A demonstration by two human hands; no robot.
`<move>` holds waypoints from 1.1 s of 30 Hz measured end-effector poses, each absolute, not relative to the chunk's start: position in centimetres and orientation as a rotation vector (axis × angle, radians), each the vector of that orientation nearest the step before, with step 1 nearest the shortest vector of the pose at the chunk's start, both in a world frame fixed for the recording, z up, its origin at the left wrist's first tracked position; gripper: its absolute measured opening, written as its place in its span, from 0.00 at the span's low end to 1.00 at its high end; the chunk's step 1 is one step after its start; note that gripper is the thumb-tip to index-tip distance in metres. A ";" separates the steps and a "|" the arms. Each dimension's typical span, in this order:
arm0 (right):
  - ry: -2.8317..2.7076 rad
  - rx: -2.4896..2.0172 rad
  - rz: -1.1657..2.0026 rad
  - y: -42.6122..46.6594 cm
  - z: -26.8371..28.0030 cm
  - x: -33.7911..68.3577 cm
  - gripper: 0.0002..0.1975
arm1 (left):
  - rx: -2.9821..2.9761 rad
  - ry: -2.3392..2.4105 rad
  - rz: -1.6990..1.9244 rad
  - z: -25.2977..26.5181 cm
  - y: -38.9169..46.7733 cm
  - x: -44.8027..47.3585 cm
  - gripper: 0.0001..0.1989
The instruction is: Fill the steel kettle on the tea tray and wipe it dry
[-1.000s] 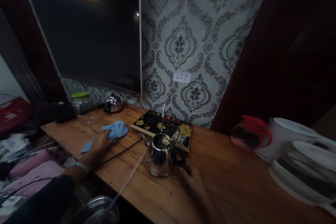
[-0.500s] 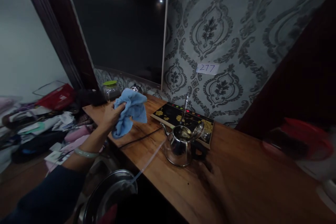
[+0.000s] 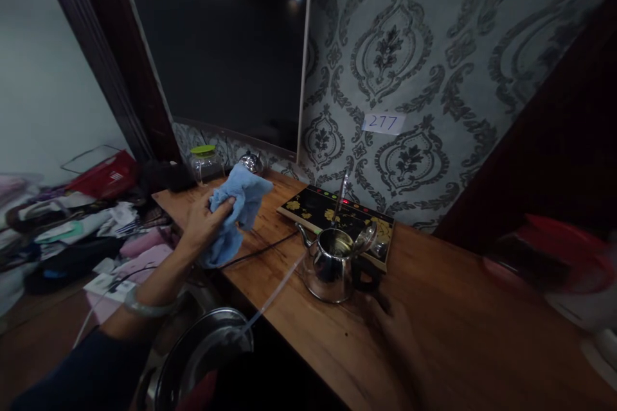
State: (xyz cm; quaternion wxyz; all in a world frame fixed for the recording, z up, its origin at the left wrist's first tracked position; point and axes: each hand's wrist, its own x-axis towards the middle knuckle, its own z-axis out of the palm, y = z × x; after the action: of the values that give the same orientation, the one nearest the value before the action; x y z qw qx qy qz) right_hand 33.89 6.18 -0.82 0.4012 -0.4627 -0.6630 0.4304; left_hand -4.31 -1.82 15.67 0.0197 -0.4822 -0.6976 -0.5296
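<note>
Kettle (image 3: 328, 279): stands upright on table (image 3: 443, 347); carries lid (image 3: 365, 239) raised at right rim, spout (image 3: 304, 236) on left side, black handle (image 3: 369, 276) on right.
Left hand (image 3: 207, 221): grips cloth (image 3: 243, 196) between thumb and closed fingers, left of kettle.
Cloth: hangs crumpled from left hand, left of kettle, clear of it.
Right hand (image 3: 393, 321): lies just to the near right of kettle, close to handle; too dim to tell whether open, closed or touching.
Cooktop (image 3: 308, 205): sits flat behind kettle; shows yellow flowers on black and one red light.
Tube (image 3: 274, 298): slopes from left side of kettle down to pot (image 3: 224, 321).
Pot: stands below table level, to the near left of kettle.
Jar (image 3: 206, 167): stands well behind and left of kettle.
Card (image 3: 383, 123): hangs on wall behind and above kettle; reads "277".
</note>
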 end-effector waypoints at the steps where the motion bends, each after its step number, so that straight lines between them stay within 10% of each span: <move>1: -1.677 -1.165 1.083 6.2 -0.8 33.9 0.24 | -1.521 -2.169 -1.646 15.4 -1.9 -4.3 0.20; 14: -1.668 -1.180 1.072 6.2 -1.1 33.9 0.23 | -1.627 -2.250 -1.547 12.7 -1.1 -2.8 0.19; 33: -1.707 -1.192 1.101 6.2 -1.0 34.2 0.21 | -2.363 -2.063 0.123 7.0 -3.2 5.7 0.22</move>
State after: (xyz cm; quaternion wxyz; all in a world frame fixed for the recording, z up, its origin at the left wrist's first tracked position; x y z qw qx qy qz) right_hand 34.16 6.15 -0.96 0.3832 -0.4674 -0.6696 0.4317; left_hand 5.74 -3.19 6.98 0.0012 -0.7528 -0.6571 0.0392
